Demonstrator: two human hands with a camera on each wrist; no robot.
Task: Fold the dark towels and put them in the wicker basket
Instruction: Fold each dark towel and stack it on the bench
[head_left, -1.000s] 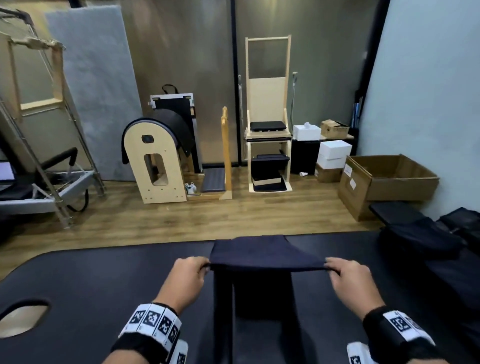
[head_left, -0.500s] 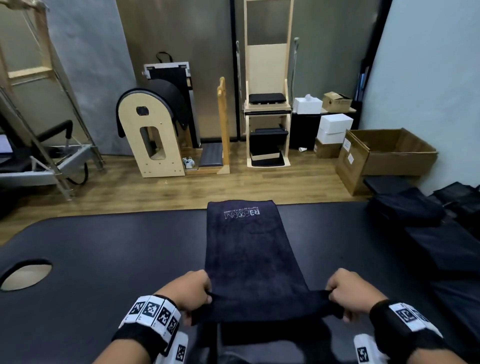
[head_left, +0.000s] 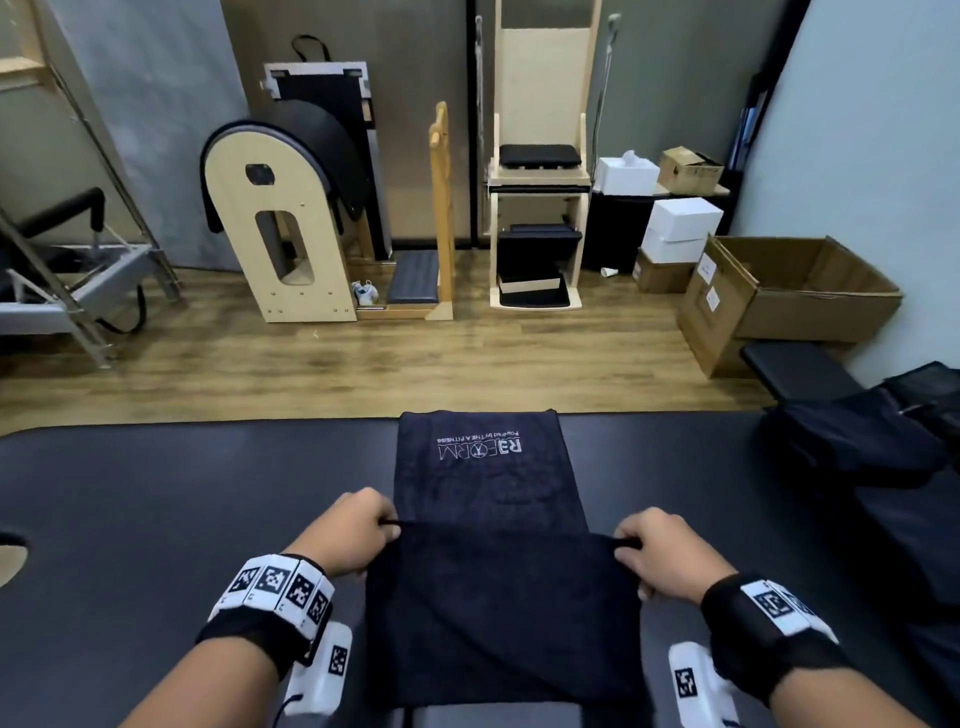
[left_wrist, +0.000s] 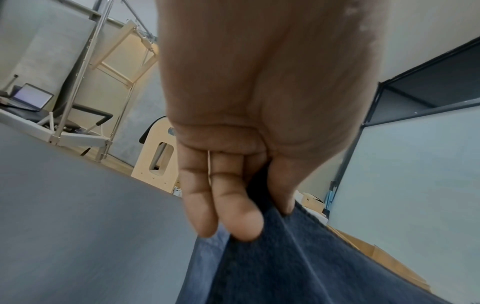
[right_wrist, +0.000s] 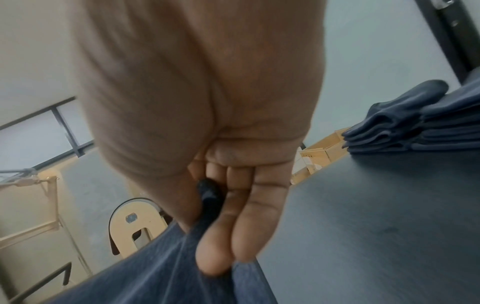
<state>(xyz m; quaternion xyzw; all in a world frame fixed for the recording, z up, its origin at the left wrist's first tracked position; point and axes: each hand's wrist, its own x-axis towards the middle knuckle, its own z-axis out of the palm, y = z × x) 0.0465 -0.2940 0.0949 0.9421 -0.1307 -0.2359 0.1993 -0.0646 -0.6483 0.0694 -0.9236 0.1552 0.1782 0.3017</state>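
One soft, limp dark navy terry towel (head_left: 488, 525) is lying on the black padded table (head_left: 156, 509), left hand (head_left: 353, 530) and right hand (head_left: 660, 556) pinching its near corners, likely the best hold.

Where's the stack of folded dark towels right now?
In the right wrist view, the stack of folded dark towels sits on the black padded table, off to the right of the right hand; the head view shows dark towels at the table's right edge.
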